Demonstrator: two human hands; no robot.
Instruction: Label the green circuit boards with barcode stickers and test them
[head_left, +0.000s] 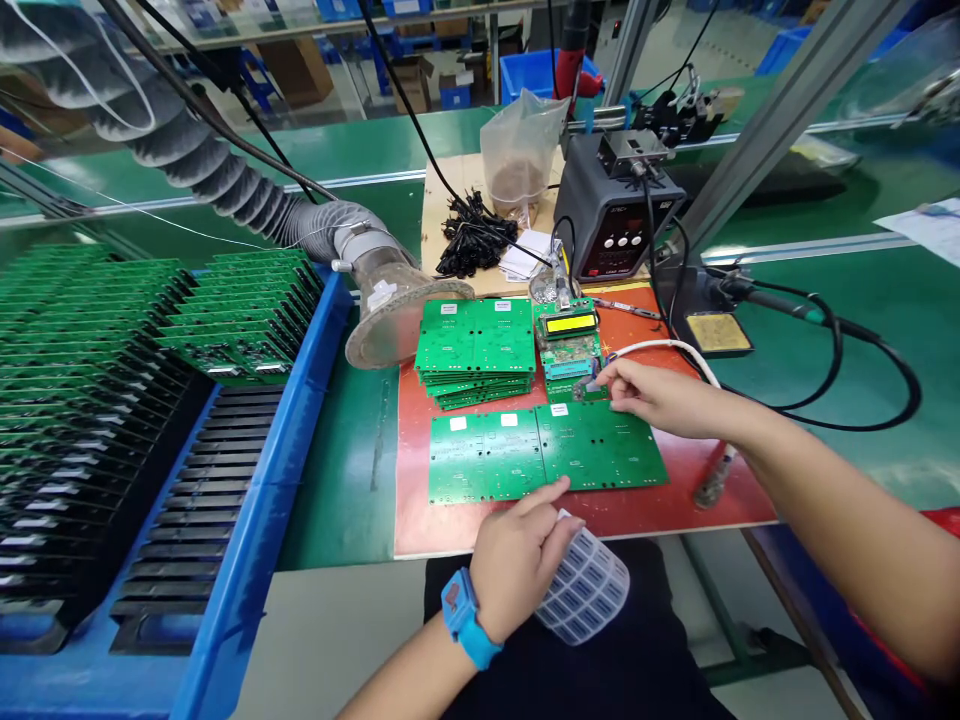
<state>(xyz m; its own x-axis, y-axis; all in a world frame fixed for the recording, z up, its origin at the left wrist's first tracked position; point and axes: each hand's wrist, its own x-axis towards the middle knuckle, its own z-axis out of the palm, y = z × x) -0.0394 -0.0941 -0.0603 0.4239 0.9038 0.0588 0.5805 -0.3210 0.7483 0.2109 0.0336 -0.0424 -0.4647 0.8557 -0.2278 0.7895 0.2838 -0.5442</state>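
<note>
My left hand [521, 545], a blue watch [463, 618] on its wrist, grips a curved sheet of stickers [589, 590] above my lap. Its index finger stretches toward the near edge of the green circuit boards [487, 465] lying flat on the red mat. My right hand [649, 395] is closed in a pinch at the lower right of a small tester board [566, 345], which has a lit yellow display and a blue socket. What those fingertips hold is too small to make out. White labels show along the boards' far edge.
A stack of green boards [474, 340] stands behind the flat ones, beside a fume duct nozzle [397, 310]. A blue tray [281, 420] with racked boards is at left. Behind are black parts [476, 235], a soldering station [615, 215] and looping cables. A white cable [675, 348] crosses the mat.
</note>
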